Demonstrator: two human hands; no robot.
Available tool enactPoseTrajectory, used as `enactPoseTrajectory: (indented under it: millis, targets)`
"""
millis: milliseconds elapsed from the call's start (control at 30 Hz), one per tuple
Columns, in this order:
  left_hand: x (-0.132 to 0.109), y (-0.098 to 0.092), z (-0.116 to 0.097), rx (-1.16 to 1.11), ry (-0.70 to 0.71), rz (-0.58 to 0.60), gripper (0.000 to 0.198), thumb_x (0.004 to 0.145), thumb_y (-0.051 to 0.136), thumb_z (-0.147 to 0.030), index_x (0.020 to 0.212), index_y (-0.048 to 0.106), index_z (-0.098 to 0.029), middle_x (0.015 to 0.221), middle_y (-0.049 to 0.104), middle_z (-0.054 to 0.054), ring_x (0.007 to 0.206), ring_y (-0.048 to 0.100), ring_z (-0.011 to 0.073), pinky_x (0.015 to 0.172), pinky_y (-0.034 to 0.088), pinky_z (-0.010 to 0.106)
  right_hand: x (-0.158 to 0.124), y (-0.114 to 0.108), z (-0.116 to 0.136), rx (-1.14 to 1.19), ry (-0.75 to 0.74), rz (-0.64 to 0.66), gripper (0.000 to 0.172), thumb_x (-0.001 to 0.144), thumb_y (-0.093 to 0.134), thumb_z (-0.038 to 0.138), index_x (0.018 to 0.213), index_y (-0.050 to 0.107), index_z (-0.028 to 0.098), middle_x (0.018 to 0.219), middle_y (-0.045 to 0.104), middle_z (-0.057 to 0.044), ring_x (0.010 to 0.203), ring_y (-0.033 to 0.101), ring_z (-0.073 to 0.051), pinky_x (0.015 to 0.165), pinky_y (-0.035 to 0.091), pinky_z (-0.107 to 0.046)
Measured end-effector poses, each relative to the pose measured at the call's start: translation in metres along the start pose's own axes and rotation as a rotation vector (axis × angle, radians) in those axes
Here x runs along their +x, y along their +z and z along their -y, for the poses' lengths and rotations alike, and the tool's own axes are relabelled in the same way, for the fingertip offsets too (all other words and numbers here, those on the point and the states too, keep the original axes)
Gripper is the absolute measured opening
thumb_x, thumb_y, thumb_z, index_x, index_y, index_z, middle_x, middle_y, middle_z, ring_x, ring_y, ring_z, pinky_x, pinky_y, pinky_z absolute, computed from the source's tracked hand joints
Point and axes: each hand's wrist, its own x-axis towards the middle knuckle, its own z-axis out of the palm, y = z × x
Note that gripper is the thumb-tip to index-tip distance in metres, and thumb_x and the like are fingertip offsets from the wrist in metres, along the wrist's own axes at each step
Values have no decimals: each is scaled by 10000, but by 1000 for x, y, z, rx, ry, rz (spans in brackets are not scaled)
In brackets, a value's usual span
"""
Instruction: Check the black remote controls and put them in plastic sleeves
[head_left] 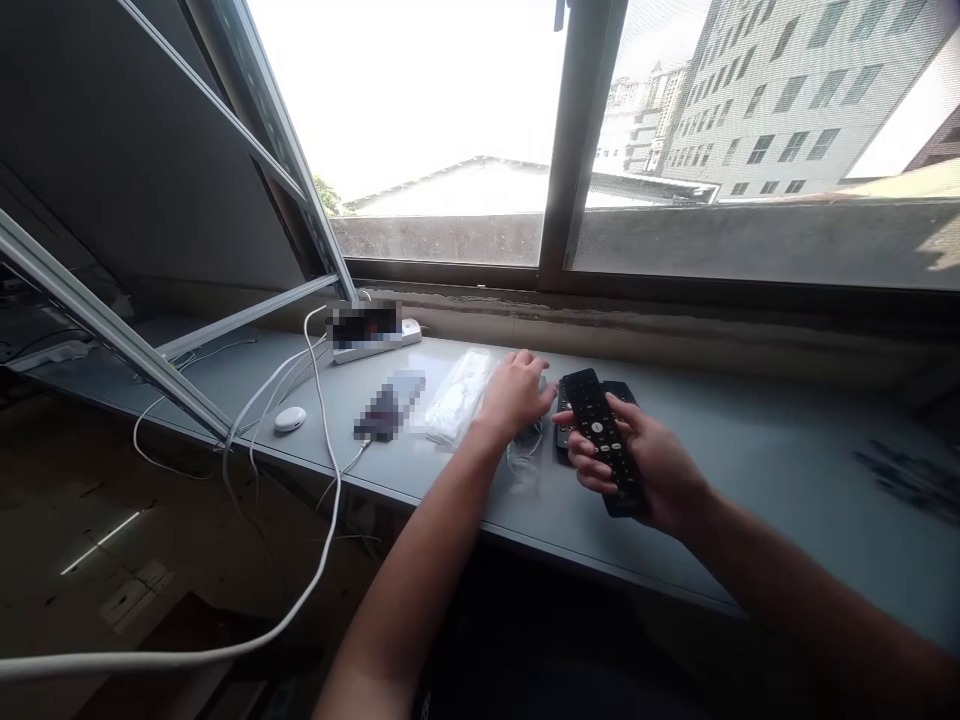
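Note:
A black remote control (pixel 600 430) with light buttons is gripped in my right hand (pixel 652 455), fingers wrapped round it above the desk. Under and behind it, at least one more black remote control (pixel 619 390) lies on the desk, partly covered. My left hand (pixel 516 390) is just to the left of the remotes, fingers apart and nothing visible in them. Beneath and beside that hand is some clear plastic wrapping (pixel 523 465), with what looks like a thin cable, partly hidden. Left of the hand lies a stack of clear plastic bags (pixel 455 400).
A blurred-out phone-like item (pixel 390 405) with a white cable lies left of the bags. Behind it is a white power strip (pixel 379 345). A round white device (pixel 290 419) sits near white cables (pixel 330 490). A metal frame (pixel 202 400) slants across the left. Windows line the back.

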Motion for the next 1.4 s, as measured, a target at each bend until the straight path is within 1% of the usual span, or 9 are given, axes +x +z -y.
enactPoseTrajectory:
  millis: [133, 300, 400, 533, 733, 900, 1000, 1200, 1400]
  targets:
    - [-3, 9, 9, 54, -35, 156, 430, 999, 671, -337, 1388, 729, -163, 1412, 687, 177, 1330, 617, 358, 1169, 493, 433, 4, -4, 3, 12, 5, 3, 318, 1086, 662, 473, 1083, 761, 170, 792, 612, -51, 618, 577, -167, 538, 592, -258]
    - [-4, 6, 11, 80, -61, 170, 376, 1003, 625, -277, 1343, 741, -166, 1417, 682, 182, 1316, 612, 355, 1160, 495, 439, 6, -8, 8, 3, 69, 6, 300, 1131, 516, 313, 1229, 752, 156, 1093, 801, -145, 941, 792, -220, 874, 703, -338]
    - [-5, 5, 12, 80, -84, 172, 377, 995, 622, -254, 1339, 740, -156, 1452, 668, 185, 1332, 596, 363, 1166, 484, 443, 6, -9, 10, 150, 100, -24, 362, 1171, 464, 395, 1297, 725, 178, 1142, 804, -143, 813, 757, -185, 615, 666, -248]
    - [-7, 9, 12, 104, -124, 179, 399, 999, 598, -248, 1366, 733, -170, 1514, 644, 170, 1390, 547, 372, 1187, 461, 460, 6, -11, 9, 301, 101, 61, 332, 1170, 475, 364, 1380, 659, 185, 938, 704, -87, 572, 545, -128, 376, 477, -165]
    - [-8, 11, 10, 134, -139, 175, 388, 1009, 571, -245, 1348, 752, -195, 1518, 643, 144, 1388, 529, 361, 1196, 452, 454, 5, -10, 7, 341, 134, 90, 372, 1137, 582, 382, 1436, 600, 162, 896, 609, -63, 651, 583, -156, 445, 547, -204]
    - [-6, 13, 13, 96, -146, 191, 431, 1003, 568, -241, 1392, 748, -202, 1544, 636, 137, 1410, 517, 361, 1204, 453, 452, 5, -9, 10, 300, 113, 10, 351, 1129, 548, 243, 1464, 595, 154, 1018, 696, -118, 704, 653, -163, 509, 599, -215]
    - [-6, 14, 13, 87, -149, 194, 442, 1011, 549, -236, 1400, 752, -187, 1553, 632, 138, 1396, 522, 369, 1214, 454, 469, 6, -10, 10, 277, 82, 6, 371, 1158, 496, 338, 1459, 605, 149, 1097, 724, -165, 718, 657, -178, 489, 599, -231]
    - [-8, 17, 12, 63, -193, 175, 425, 1029, 543, -237, 1394, 757, -207, 1596, 596, 137, 1457, 499, 387, 1263, 432, 519, 8, -16, 7, 320, 84, 116, 350, 1149, 465, 302, 1447, 604, 182, 877, 627, -60, 575, 516, -140, 376, 481, -185]
    - [-9, 19, 12, 30, -195, 161, 456, 987, 560, -150, 1391, 750, -243, 1630, 573, 115, 1555, 439, 346, 1320, 394, 514, 4, -7, 12, 362, 114, -25, 440, 1152, 532, 380, 1506, 584, 124, 880, 633, -70, 640, 611, -152, 443, 568, -195]
